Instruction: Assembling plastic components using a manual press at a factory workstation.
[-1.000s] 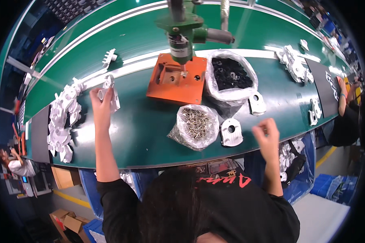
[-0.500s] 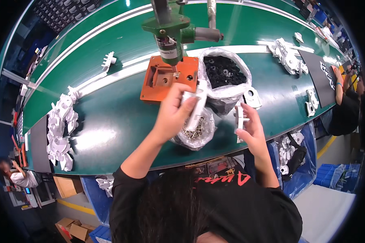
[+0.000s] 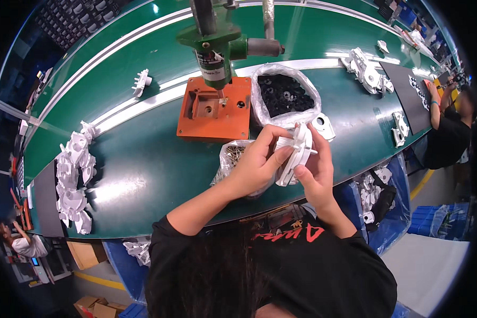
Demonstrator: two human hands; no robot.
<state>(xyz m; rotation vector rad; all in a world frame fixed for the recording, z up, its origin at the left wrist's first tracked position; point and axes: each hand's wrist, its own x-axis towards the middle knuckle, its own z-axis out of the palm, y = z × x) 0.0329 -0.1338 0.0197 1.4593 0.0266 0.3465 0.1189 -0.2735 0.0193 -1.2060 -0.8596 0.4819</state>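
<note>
Left hand (image 3: 254, 167), right hand (image 3: 320, 183), mid-frame, grip ribbed white plastic pieces (image 3: 301, 153), seemingly paired (fingers hide much); angular white plastic parts (image 3: 73, 199) remain loose, frame left.

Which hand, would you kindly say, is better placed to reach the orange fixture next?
Probably the left hand: it is nearer the orange fixture, while the right hand lies beyond the white parts both hold.

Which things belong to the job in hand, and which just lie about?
Likely in the job:
white parts between left hand and right hand
orange fixture
green overhead tool
bag of metal screws
bag of black pieces

Likely just lying about:
cardboard boxes, lower left
blue crates, lower right
</note>
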